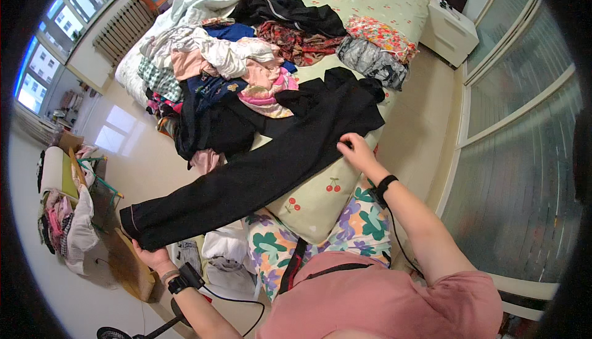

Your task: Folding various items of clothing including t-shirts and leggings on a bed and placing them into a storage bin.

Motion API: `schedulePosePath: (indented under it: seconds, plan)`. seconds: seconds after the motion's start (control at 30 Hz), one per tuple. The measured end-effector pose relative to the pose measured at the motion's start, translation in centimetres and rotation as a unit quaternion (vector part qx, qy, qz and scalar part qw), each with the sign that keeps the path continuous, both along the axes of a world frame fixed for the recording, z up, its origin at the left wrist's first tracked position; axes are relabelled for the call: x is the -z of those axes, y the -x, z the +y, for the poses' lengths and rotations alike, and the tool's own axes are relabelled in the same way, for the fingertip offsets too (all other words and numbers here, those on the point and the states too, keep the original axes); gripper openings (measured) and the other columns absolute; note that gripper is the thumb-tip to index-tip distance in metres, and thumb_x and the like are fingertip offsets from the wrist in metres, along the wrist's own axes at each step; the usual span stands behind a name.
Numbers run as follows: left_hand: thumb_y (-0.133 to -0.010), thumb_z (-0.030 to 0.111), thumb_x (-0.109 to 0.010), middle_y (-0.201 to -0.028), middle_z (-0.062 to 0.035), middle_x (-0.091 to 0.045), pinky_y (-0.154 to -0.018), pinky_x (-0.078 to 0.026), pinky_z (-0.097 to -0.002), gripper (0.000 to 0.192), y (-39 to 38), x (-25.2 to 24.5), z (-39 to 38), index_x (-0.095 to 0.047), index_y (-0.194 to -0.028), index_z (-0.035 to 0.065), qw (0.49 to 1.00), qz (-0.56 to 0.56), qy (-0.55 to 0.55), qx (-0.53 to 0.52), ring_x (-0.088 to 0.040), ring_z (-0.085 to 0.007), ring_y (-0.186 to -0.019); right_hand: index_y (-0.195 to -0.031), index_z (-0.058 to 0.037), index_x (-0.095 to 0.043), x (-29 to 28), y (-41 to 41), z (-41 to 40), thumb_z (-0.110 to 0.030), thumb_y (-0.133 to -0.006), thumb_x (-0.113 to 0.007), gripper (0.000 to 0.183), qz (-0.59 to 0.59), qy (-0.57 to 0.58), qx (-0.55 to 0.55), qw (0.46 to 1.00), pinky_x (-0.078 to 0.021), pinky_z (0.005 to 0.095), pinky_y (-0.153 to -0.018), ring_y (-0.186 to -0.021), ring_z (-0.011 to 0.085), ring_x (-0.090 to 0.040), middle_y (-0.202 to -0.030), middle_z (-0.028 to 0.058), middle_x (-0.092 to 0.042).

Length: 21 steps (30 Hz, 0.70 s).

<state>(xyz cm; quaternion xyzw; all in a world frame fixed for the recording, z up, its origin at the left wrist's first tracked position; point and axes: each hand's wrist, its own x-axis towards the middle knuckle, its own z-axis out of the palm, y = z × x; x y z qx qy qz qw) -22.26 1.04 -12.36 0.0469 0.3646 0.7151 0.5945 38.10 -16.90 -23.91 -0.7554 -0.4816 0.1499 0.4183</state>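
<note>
A pair of black trousers (259, 168) stretches diagonally across the front corner of the bed, one leg reaching past the mattress to the lower left. My left hand (152, 256) grips the hem end of that leg, fingers beneath the cloth. My right hand (358, 151) has thumb and fingers curled together at the trousers' near edge, pinching the black cloth there. The bunched far end lies by the bed's right side. Beneath the trousers shows a pale green sheet (317, 205) with a cherry print, its corner between my flower-patterned legs (273, 242).
Behind the trousers lies a heap of mixed clothes (217, 61). A folded floral bundle (381, 38) and a grey patterned bundle (374, 61) sit at the bed's right. Folded pale clothes (226, 265) are low at left. A cable (402, 242) hangs from my right wrist.
</note>
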Motion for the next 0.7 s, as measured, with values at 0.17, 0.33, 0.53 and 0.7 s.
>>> schedulePosePath:
  seconds: [0.17, 0.33, 0.53, 0.7]
  plan:
    - [-0.089, 0.032, -0.05, -0.121, -0.0116, -0.058, -0.097, -0.041, -0.0467, 0.04, 1.9, 2.3, 1.7, -0.058, -0.119, 0.0079, 0.999, -0.003, -0.006, 0.031, -0.053, -0.0312, -0.111, -0.114, 0.0018, -0.046, 3.8, -3.4, 5.2, -0.023, -0.084, -0.065, 0.043, 0.473, -0.045, 0.26, 0.841, -0.0491, 0.028, -0.059, -0.071, 0.0165, -0.057, -0.085, 0.0076, -0.059]
    - [-0.088, 0.031, -0.05, -0.122, -0.013, -0.057, -0.097, -0.041, -0.0469, 0.041, 3.9, 3.1, 2.3, -0.058, -0.119, 0.0059, 0.999, 0.035, 0.024, -0.002, -0.053, -0.0319, -0.111, -0.077, -0.0085, -0.053, -0.7, -4.0, 6.2, -0.018, -0.083, -0.066, 0.017, 0.45, -0.071, 0.201, 0.867, -0.0404, 0.0225, -0.048, -0.055, 0.0087, -0.048, -0.071, -0.0012, -0.053]
    - [-0.085, 0.032, -0.054, -0.126, -0.0107, -0.055, -0.1, -0.037, -0.0468, 0.044, 6.5, 7.0, 1.5, -0.058, -0.121, 0.0069, 0.998, 0.006, 0.045, -0.031, -0.049, -0.0318, -0.115, -0.084, -0.0063, -0.052, 0.5, -3.8, -0.3, -0.017, -0.088, -0.06, 0.014, 0.398, 0.025, 0.187, 0.898, -0.0396, 0.0214, -0.047, -0.055, 0.0068, -0.047, -0.069, -0.0008, -0.051]
    - [-0.088, 0.03, -0.047, -0.127, -0.0123, -0.054, -0.103, -0.035, -0.0473, 0.044, 2.4, 6.1, -0.2, -0.055, -0.122, 0.0043, 0.998, 0.02, 0.052, -0.019, -0.049, -0.0322, -0.117, -0.084, -0.006, -0.053, 0.8, 2.0, -1.0, -0.034, -0.093, -0.049, 0.03, 0.459, 0.124, 0.182, 0.86, -0.0438, 0.0261, -0.048, -0.052, 0.0122, -0.051, -0.064, 0.0013, -0.052]
